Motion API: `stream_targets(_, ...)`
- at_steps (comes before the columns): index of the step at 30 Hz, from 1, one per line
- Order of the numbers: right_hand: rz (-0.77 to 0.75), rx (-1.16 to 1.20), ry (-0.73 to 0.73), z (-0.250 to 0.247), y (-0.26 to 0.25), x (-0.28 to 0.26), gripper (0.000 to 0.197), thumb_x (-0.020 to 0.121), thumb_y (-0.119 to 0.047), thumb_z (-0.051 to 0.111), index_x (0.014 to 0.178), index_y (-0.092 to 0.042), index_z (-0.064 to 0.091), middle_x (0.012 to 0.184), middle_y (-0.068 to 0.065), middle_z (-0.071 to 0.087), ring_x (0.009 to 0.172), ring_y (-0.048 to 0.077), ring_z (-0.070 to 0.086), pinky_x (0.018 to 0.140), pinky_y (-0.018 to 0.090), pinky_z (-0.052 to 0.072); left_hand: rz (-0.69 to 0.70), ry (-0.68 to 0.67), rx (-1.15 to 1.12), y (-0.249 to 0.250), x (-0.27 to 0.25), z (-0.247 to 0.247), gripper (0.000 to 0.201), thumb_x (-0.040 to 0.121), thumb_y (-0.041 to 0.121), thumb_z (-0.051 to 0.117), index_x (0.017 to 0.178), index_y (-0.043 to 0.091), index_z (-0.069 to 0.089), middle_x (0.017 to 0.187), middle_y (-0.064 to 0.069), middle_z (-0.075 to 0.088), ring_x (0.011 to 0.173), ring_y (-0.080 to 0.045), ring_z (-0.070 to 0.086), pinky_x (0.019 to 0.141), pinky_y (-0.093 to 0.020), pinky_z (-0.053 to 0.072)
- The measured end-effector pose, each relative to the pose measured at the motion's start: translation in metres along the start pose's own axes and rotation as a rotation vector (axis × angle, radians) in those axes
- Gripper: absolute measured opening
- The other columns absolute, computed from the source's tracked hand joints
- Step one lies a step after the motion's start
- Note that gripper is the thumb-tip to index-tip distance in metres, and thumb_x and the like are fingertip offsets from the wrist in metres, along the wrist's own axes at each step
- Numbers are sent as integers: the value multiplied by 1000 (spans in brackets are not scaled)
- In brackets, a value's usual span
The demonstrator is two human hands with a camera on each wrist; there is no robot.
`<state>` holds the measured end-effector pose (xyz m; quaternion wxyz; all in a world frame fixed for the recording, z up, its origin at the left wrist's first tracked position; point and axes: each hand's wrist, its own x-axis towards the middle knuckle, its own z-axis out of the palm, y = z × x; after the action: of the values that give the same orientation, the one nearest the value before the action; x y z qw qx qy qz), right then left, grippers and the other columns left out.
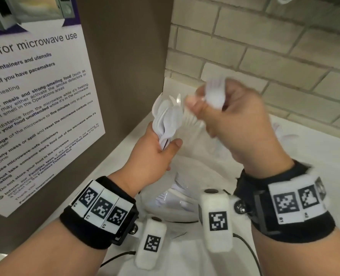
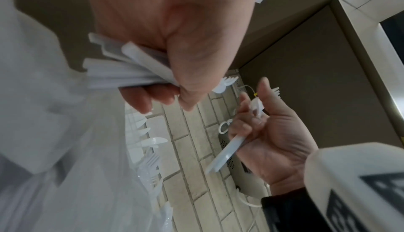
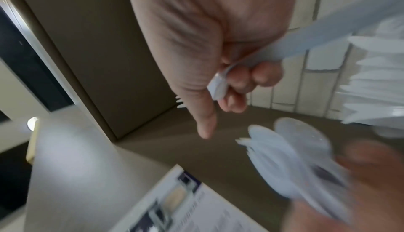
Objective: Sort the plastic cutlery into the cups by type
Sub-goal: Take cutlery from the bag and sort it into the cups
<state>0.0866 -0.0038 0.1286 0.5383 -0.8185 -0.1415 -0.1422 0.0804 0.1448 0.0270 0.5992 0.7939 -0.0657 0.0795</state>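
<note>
My left hand point(image 1: 165, 148) grips a bundle of white plastic cutlery point(image 1: 166, 114) by the handles, with spoon bowls fanned out at the top. My right hand point(image 1: 205, 108), raised just right of the bundle, holds a single white fork point(image 1: 214, 92). In the left wrist view the fork's handle point(image 2: 225, 152) sticks out below the right hand's curled fingers point(image 2: 247, 123). A clear cup point(image 1: 185, 214) with cutlery in it stands low between my wrists. More knives and forks point(image 2: 150, 142) stand up from translucent cups point(image 2: 98, 184).
A brown cabinet panel point(image 1: 129, 66) with a microwave-use poster point(image 1: 35, 96) stands close on the left. A pale tiled wall point(image 1: 264, 56) is behind. The white counter point(image 1: 314, 156) runs to the right, with loose white cutlery point(image 1: 280, 132) on it. Black cables point(image 1: 248, 250) lie near the front.
</note>
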Motion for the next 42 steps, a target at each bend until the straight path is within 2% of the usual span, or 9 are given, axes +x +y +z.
stream_targets(5, 50, -221, -27, 28, 18, -11, 22, 69, -38, 82, 72, -23, 66, 63, -10, 64, 62, 2, 61, 59, 20, 50, 25, 10, -47, 6, 1, 3, 49, 91, 23, 64, 135, 25, 42, 104, 12, 65, 87, 0, 66, 68, -12, 48)
stream_targets(9, 88, -178, -31, 32, 25, -11, 10, 83, -27, 70, 88, -19, 69, 79, -7, 70, 75, 9, 66, 70, 24, 54, 12, -97, -346, 13, -3, 7, 52, 91, -2, 59, 139, 10, 42, 89, 10, 60, 65, 9, 59, 59, -5, 45)
stream_targets(14, 109, -85, -23, 30, 31, -12, 6, 85, -25, 69, 86, -21, 65, 72, -8, 67, 63, 5, 63, 64, 22, 52, -40, -162, -374, 4, -1, 2, 46, 86, 21, 64, 130, 22, 50, 79, 11, 63, 63, -5, 53, 57, -30, 47)
stream_targets(17, 75, 67, 135, 32, 32, -14, 11, 86, -29, 64, 78, -26, 56, 75, 1, 68, 66, 16, 63, 64, 35, 51, -23, -144, -229, -3, 0, 3, 25, 90, 23, 60, 114, 21, 54, 65, 20, 59, 58, -4, 52, 60, -31, 49)
stream_targets(23, -95, 497, 441, 9, 3, -5, 12, 98, -12, 49, 101, -7, 39, 79, 8, 53, 60, 23, 59, 56, 36, 57, -35, -207, -207, -6, -6, 6, 35, 96, 26, 54, 130, 27, 46, 67, 20, 57, 60, -4, 49, 62, -27, 49)
stream_targets(26, -148, 480, 398, -7, -7, 5, 15, 99, -9, 49, 103, -15, 36, 78, -8, 55, 56, 17, 62, 59, 42, 60, -80, -219, -326, -3, -7, 3, 36, 84, 35, 60, 118, 24, 54, 63, 11, 50, 56, -16, 43, 57, -36, 44)
stream_targets(34, -149, 292, 266, -20, -4, 8, 21, 98, -8, 50, 101, -23, 37, 84, -2, 50, 53, 20, 61, 55, 44, 60, -178, -301, -548, 4, -8, 1, 3, 84, 16, 59, 85, 17, 57, 58, 0, 36, 43, -13, 30, 44, -24, 33)
stream_targets(38, -176, 290, 275, -20, 4, 9, 22, 95, -4, 50, 100, -20, 36, 99, 30, 50, 62, 24, 60, 52, 46, 58, -216, -363, -686, 3, -7, -2, 9, 76, 12, 53, 78, 16, 62, 57, -2, 39, 45, -15, 37, 51, -28, 38)
stream_targets(42, -95, 279, 247, -16, 12, 9, 22, 97, -7, 49, 100, -26, 38, 67, 8, 53, 45, 22, 55, 46, 38, 54, -201, -406, -723, -1, -4, -5, 12, 65, 22, 59, 73, 17, 66, 68, -4, 52, 57, -22, 51, 61, -32, 47)
